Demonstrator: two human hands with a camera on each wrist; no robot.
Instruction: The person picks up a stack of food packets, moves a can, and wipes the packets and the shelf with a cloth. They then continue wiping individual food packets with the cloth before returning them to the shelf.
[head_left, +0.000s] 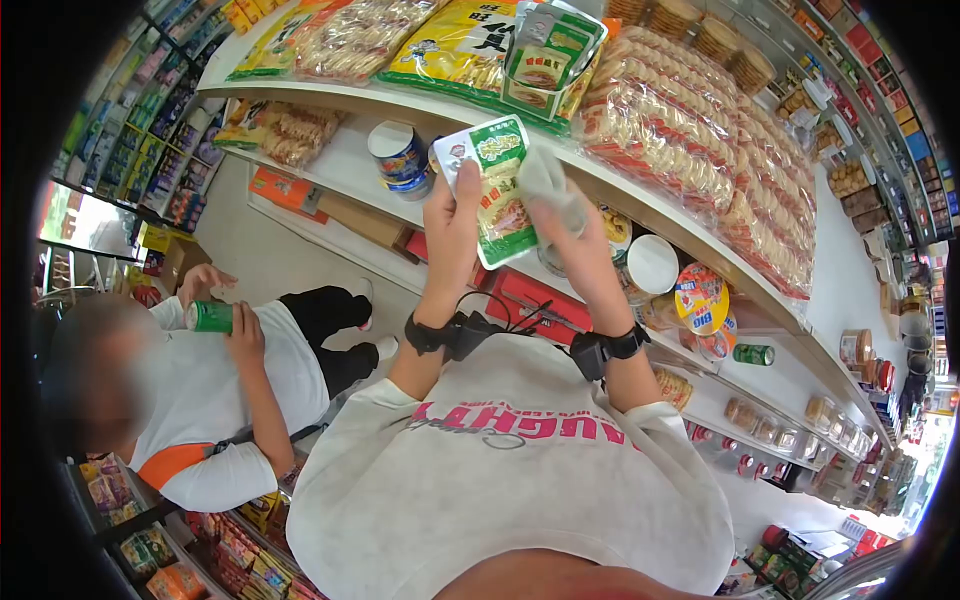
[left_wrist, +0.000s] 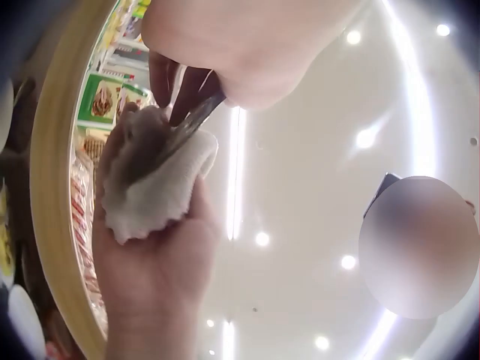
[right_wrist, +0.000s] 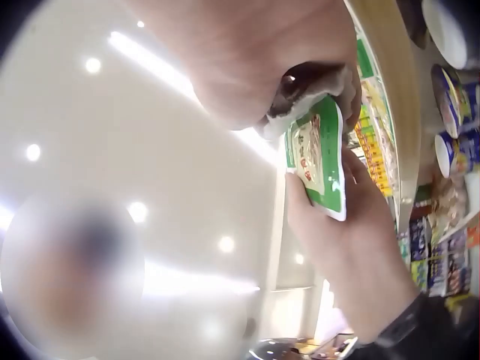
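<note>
Packet slip: I see the green-and-white packet [head_left: 497,200] held by one side only, so IMO a hard rub from the grey-white cloth [head_left: 550,195] cld twist it out of the L hand [head_left: 453,230].
Packet drop: it's held up in the air by the front edge of the upper shelf [head_left: 290,93]; if the pinch loosens, it'd prob. hit the blue tub [head_left: 400,165] on the level below, or the floor [head_left: 235,235].
Cloth snag: bunched loosely against the packet's R edge; a free fold might catch that edge & drag the packet round.
Shelf bump: R hand [head_left: 582,245] is near the shelf front; a wide swing cld knock the white-lidded tub [head_left: 652,263].
Cable tug: thin black cables [head_left: 510,305] loop beside the L strap [head_left: 437,337]; a pull there might upset my cam angle.
L hand pose: pinching the packet, thumb on the front near its L edge, other fingers mostly behind; packet tilted, printed face twd head cam.
R hand pose: curled round the cloth, thumb on the near side; can't tell which fingertips press, the cloth hides them.
Hands: not touching AFAICT, packet & cloth btwn them.
Forearms: both reach up & fwd from the chest, wrists well apart, R strap [head_left: 608,352] clear of the packet.
</note>
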